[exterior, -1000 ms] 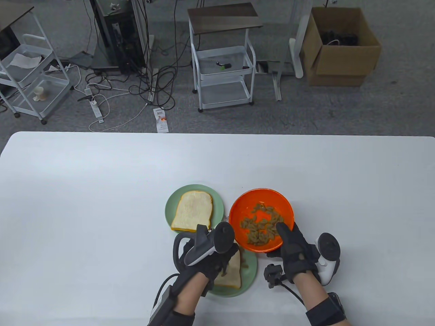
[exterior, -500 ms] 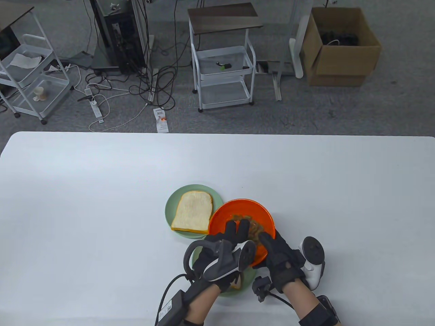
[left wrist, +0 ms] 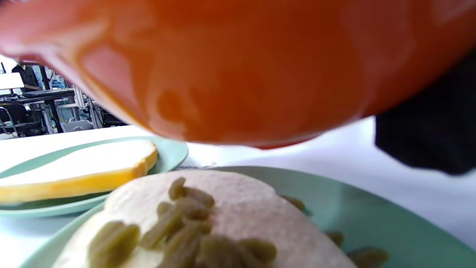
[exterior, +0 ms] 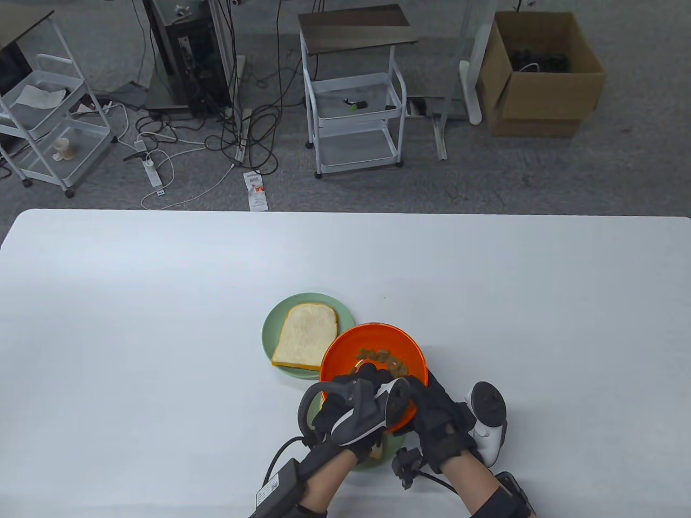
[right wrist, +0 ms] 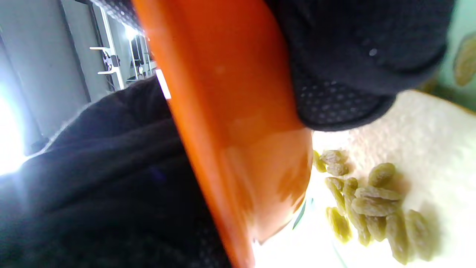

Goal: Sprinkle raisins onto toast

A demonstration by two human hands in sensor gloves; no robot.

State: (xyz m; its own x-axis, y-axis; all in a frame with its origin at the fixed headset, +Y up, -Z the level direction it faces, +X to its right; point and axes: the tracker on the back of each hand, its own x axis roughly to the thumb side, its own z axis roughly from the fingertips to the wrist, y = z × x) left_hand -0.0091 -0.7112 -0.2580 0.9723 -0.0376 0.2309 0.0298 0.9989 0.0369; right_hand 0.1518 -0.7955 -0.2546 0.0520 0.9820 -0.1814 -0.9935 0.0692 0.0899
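Observation:
My right hand (exterior: pixel 422 393) grips the near right rim of the orange bowl (exterior: pixel 378 345) and holds it lifted and tilted above the near green plate (exterior: pixel 363 464). A few raisins (exterior: pixel 384 359) show inside the bowl. My left hand (exterior: pixel 368 373) reaches over the near rim, its fingers curled in among the raisins; I cannot see whether they hold any. The left wrist view shows the bowl's underside (left wrist: pixel 238 67) above the near toast (left wrist: pixel 238 208), which carries a heap of raisins (left wrist: pixel 186 227). The right wrist view shows that toast (right wrist: pixel 420 141) and its raisins (right wrist: pixel 366 208) too.
A second green plate (exterior: pixel 272 324) with a plain slice of toast (exterior: pixel 306 334) lies just beyond and left of the bowl. It also shows in the left wrist view (left wrist: pixel 74 175). A few stray raisins (left wrist: pixel 368 255) lie on the near plate (left wrist: pixel 353 219).
My right hand has lifted the bowl and carried it left and nearer, over the near plate. My left hand has left the near toast, reached into the bowl and curled its fingers.

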